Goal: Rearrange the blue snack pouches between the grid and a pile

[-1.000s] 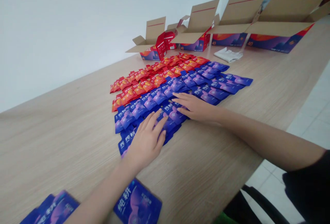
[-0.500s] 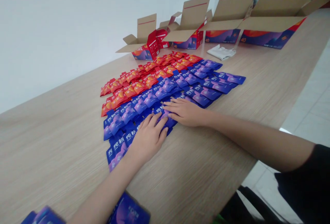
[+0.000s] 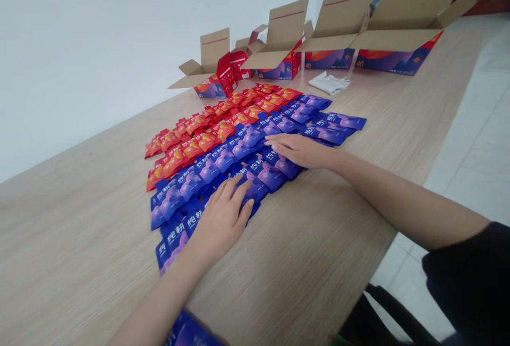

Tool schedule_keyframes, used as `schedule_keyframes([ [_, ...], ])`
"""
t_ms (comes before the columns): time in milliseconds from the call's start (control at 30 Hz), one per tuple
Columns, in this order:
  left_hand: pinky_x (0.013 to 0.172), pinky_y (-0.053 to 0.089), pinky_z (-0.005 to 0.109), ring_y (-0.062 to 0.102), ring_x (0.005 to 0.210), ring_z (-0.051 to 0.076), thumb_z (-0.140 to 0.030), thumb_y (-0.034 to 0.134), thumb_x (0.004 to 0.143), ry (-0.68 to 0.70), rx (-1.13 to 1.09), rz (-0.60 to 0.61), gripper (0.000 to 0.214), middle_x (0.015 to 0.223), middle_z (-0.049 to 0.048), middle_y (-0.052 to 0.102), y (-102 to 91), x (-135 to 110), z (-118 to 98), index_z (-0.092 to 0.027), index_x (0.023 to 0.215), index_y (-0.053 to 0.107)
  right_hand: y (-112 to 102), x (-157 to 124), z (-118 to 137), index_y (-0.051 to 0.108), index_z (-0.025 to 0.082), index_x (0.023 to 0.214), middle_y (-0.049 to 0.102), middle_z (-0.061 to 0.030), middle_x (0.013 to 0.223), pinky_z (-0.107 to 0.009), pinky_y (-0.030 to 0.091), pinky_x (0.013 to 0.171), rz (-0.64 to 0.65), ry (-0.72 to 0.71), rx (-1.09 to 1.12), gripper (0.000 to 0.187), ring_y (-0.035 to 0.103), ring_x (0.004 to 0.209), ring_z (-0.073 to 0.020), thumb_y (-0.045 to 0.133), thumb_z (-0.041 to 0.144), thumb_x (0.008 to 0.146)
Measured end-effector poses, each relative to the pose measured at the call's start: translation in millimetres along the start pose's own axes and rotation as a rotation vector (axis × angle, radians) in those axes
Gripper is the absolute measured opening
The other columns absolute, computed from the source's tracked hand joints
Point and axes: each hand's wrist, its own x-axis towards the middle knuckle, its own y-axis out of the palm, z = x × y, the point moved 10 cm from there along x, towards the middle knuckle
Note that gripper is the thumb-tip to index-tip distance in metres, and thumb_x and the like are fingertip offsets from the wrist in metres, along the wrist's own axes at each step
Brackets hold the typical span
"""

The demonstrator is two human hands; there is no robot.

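Several small foil sachets lie in overlapping rows on a long wooden table [image 3: 79,239]. The blue and purple sachets [image 3: 223,160] fill the near rows and the red and orange sachets [image 3: 199,133] the far rows. My left hand [image 3: 223,218] lies flat, fingers stretched, on the nearest blue sachets at the front edge of the spread. My right hand [image 3: 298,150] rests palm down, fingers together and extended, on the blue sachets a little farther along. Neither hand grips anything.
Several opened cardboard boxes [image 3: 279,53] with raised flaps stand in a line at the table's far end. A crumpled white cloth [image 3: 329,82] lies before them. A loose blue sachet [image 3: 191,332] shows at the bottom edge. A tiled floor [image 3: 470,165] lies to the right.
My right hand has shifted farther along the blue rows, away from my left hand. The view has tilted, so the loose sachets near me have slid mostly out of sight.
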Motion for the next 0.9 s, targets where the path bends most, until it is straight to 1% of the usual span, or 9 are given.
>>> schedule_keyframes([
  [67, 0.113, 0.039, 0.053, 0.044, 0.137, 0.029, -0.036, 0.037, 0.101, 0.03, -0.001, 0.008, 0.043, 0.148, 0.0135, 0.047, 0.0, 7, -8, -0.019, 0.139, 0.048, -12, -4, -17, 0.068, 0.017, 0.123, 0.062, -0.0095, 0.135, -0.045, 0.039, 0.111, -0.028, 0.023, -0.056, 0.045, 0.054, 0.129, -0.0245, 0.034, 0.036, 0.1],
  [133, 0.113, 0.038, 0.055, 0.042, 0.139, 0.03, -0.035, 0.038, 0.101, 0.066, 0.014, 0.027, 0.044, 0.149, 0.0141, 0.045, 2.0, 17, -18, -0.02, 0.142, 0.046, -23, -8, -28, 0.072, 0.017, 0.113, 0.07, -0.0092, 0.121, -0.044, 0.045, 0.104, -0.07, 0.032, -0.106, 0.042, 0.061, 0.117, -0.0251, 0.037, 0.034, 0.099],
  [233, 0.113, 0.036, 0.057, 0.038, 0.141, 0.033, -0.034, 0.037, 0.101, 0.097, 0.064, 0.073, 0.046, 0.152, 0.0145, 0.042, 8.4, 32, -32, -0.02, 0.144, 0.044, -32, -12, -32, 0.075, 0.016, 0.101, 0.072, -0.0102, 0.104, -0.041, 0.049, 0.094, -0.124, 0.011, -0.173, 0.036, 0.065, 0.101, -0.0244, 0.041, 0.028, 0.096],
  [333, 0.115, 0.034, 0.056, 0.036, 0.143, 0.034, -0.034, 0.038, 0.1, 0.109, 0.111, 0.132, 0.048, 0.154, 0.0148, 0.04, 19.5, 43, -39, -0.019, 0.146, 0.043, -30, -15, -24, 0.073, 0.014, 0.109, 0.067, -0.0133, 0.112, -0.042, 0.047, 0.098, -0.123, -0.051, -0.192, 0.032, 0.061, 0.107, -0.0252, 0.047, 0.027, 0.093],
  [433, 0.115, 0.033, 0.057, 0.034, 0.144, 0.034, -0.036, 0.039, 0.1, 0.121, 0.13, 0.13, 0.051, 0.156, 0.0168, 0.037, 26.4, 47, -39, -0.019, 0.148, 0.04, -15, -19, -18, 0.062, 0.012, 0.129, 0.056, -0.0169, 0.135, -0.045, 0.04, 0.107, -0.045, -0.07, -0.201, 0.042, 0.053, 0.125, -0.0277, 0.051, 0.033, 0.095],
  [500, 0.114, 0.034, 0.057, 0.032, 0.145, 0.034, -0.037, 0.038, 0.101, 0.135, 0.137, 0.127, 0.053, 0.157, 0.0169, 0.035, 30.0, 47, -38, -0.02, 0.15, 0.036, -4, -20, -18, 0.056, 0.013, 0.137, 0.049, -0.0181, 0.145, -0.048, 0.035, 0.111, 0.019, -0.04, -0.251, 0.047, 0.045, 0.135, -0.0296, 0.047, 0.037, 0.098],
  [633, 0.114, 0.032, 0.059, 0.03, 0.146, 0.033, -0.038, 0.034, 0.102, 0.134, 0.168, 0.184, 0.053, 0.159, 0.0148, 0.033, 37.2, 49, -37, -0.022, 0.152, 0.031, 9, -22, -24, 0.051, 0.012, 0.142, 0.048, -0.0177, 0.146, -0.047, 0.031, 0.113, 0.099, 0.034, -0.336, 0.049, 0.042, 0.138, -0.0287, 0.037, 0.037, 0.102],
  [767, 0.116, 0.03, 0.057, 0.029, 0.146, 0.034, -0.038, 0.035, 0.101, 0.095, 0.191, 0.245, 0.053, 0.159, 0.015, 0.031, 39.4, 54, -39, -0.021, 0.152, 0.034, 9, -22, -26, 0.051, 0.014, 0.142, 0.048, -0.0161, 0.147, -0.046, 0.03, 0.113, 0.087, 0.065, -0.35, 0.047, 0.044, 0.137, -0.0278, 0.037, 0.035, 0.102],
  [900, 0.117, 0.03, 0.055, 0.03, 0.146, 0.032, -0.039, 0.035, 0.101, 0.077, 0.185, 0.236, 0.053, 0.159, 0.015, 0.032, 35.0, 56, -40, -0.021, 0.151, 0.035, 6, -20, -25, 0.053, 0.015, 0.14, 0.05, -0.0153, 0.146, -0.046, 0.032, 0.112, 0.072, 0.063, -0.333, 0.045, 0.047, 0.134, -0.027, 0.039, 0.034, 0.101],
])
